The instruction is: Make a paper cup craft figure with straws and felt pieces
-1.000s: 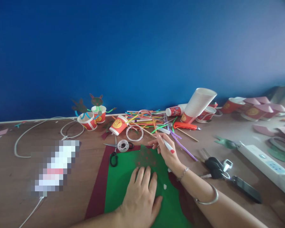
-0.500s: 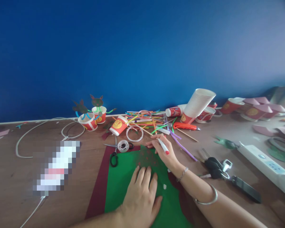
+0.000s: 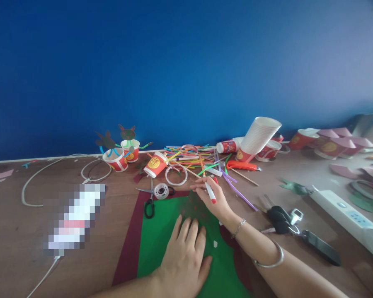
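My left hand (image 3: 186, 252) lies flat on a sheet of green paper (image 3: 157, 236), fingers slightly apart. Its fingertips touch the lower edge of a dark paper piece with small red marks (image 3: 194, 207). Above that piece, my right hand (image 3: 219, 203) is closed around a white marker with a red end (image 3: 210, 192); the writing tip is hidden by the fingers. Dark red paper (image 3: 130, 244) shows from under the green sheet. Scissors with black handles (image 3: 149, 208) and a tape roll (image 3: 161, 191) lie by the sheet's top left corner.
Coloured pipe cleaners (image 3: 189, 157), a clear ring (image 3: 176, 174) and an orange cutter (image 3: 242, 165) lie beyond my hands. Stacked paper cups (image 3: 257, 138) lean near the blue wall (image 3: 186, 74). Decorated cups (image 3: 115, 160) stand left. Keys (image 3: 279, 217) and a power strip (image 3: 345, 209) lie right.
My right hand has shifted slightly, and the marker's red end now tilts further down and to the left. My left hand stays where it was.
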The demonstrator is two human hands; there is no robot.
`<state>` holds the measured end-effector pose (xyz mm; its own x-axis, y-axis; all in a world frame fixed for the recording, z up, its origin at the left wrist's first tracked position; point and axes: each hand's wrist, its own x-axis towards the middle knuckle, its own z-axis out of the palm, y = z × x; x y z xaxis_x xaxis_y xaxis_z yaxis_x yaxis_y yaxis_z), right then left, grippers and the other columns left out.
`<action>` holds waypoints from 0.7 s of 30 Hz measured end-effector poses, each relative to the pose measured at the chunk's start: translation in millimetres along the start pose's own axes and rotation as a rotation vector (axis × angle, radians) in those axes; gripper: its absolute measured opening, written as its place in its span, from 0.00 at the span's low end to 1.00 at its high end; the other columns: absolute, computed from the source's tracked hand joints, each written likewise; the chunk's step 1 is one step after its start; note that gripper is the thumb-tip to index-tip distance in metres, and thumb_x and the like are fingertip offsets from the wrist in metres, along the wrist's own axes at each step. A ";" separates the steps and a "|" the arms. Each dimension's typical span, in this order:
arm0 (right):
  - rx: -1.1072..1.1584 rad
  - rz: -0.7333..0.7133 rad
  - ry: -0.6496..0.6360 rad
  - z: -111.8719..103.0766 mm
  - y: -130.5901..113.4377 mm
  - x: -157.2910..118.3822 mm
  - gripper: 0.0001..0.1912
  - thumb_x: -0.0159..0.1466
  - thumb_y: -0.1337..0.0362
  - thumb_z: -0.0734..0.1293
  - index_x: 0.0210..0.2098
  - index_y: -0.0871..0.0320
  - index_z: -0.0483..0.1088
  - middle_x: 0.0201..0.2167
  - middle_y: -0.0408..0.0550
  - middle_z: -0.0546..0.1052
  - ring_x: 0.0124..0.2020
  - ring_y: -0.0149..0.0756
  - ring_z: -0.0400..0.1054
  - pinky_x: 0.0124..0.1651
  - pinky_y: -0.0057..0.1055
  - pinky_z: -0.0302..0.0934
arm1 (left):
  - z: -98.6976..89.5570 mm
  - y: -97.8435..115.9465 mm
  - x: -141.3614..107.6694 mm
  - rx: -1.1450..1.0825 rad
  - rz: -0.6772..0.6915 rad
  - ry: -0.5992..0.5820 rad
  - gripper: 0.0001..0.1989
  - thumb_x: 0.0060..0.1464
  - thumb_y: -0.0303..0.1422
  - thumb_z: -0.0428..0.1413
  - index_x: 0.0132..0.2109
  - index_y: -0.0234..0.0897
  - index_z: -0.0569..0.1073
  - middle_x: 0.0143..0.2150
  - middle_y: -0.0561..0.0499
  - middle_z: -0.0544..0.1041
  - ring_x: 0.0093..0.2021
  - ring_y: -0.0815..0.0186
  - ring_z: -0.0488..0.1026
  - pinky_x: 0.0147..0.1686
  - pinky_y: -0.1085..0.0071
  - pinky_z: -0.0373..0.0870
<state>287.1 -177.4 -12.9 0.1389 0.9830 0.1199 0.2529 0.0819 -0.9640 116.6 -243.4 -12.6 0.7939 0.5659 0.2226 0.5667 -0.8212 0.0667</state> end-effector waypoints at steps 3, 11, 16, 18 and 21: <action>-0.023 -0.012 -0.005 -0.7 0.8 0.0 0.08 0.59 0.64 0.63 0.39 0.55 0.63 0.38 0.50 0.79 0.40 0.40 0.74 0.37 0.33 0.67 | 0.7 0.3 -0.4 -0.005 -0.009 -0.001 0.25 0.60 0.45 0.45 0.57 0.32 0.68 0.54 0.38 0.72 0.55 0.49 0.66 0.57 0.50 0.57; -0.046 -0.046 0.009 -0.2 4.3 1.1 0.08 0.59 0.65 0.63 0.40 0.54 0.63 0.39 0.50 0.79 0.41 0.40 0.73 0.40 0.34 0.66 | 0.0 0.1 -0.1 -0.024 -0.014 -0.011 0.25 0.60 0.44 0.45 0.57 0.33 0.67 0.55 0.38 0.71 0.56 0.49 0.66 0.57 0.49 0.58; -0.073 -0.032 0.013 0.0 7.5 1.3 0.08 0.60 0.64 0.63 0.40 0.54 0.63 0.37 0.49 0.79 0.39 0.40 0.73 0.39 0.35 0.66 | -2.5 -0.6 0.9 -0.032 -0.013 -0.012 0.25 0.60 0.44 0.45 0.57 0.33 0.67 0.55 0.38 0.71 0.57 0.49 0.65 0.57 0.49 0.58; -0.074 -0.037 0.020 -0.2 8.1 1.2 0.08 0.60 0.64 0.62 0.40 0.54 0.63 0.38 0.49 0.79 0.38 0.39 0.73 0.39 0.35 0.66 | -2.7 -1.1 1.0 -0.033 -0.015 -0.015 0.25 0.60 0.44 0.45 0.58 0.33 0.67 0.55 0.38 0.71 0.57 0.49 0.65 0.58 0.50 0.58; -0.086 -0.064 0.035 -0.3 8.6 1.5 0.09 0.59 0.65 0.62 0.40 0.53 0.63 0.38 0.48 0.79 0.39 0.39 0.73 0.40 0.35 0.66 | -1.5 -2.1 0.7 -0.040 -0.015 -0.021 0.26 0.60 0.45 0.45 0.59 0.34 0.66 0.55 0.39 0.71 0.57 0.50 0.65 0.58 0.50 0.58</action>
<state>289.8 -175.3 -21.0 0.1528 0.9698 0.1902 0.3430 0.1285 -0.9305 115.7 -241.4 -11.1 0.7901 0.5793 0.2004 0.5698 -0.8146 0.1083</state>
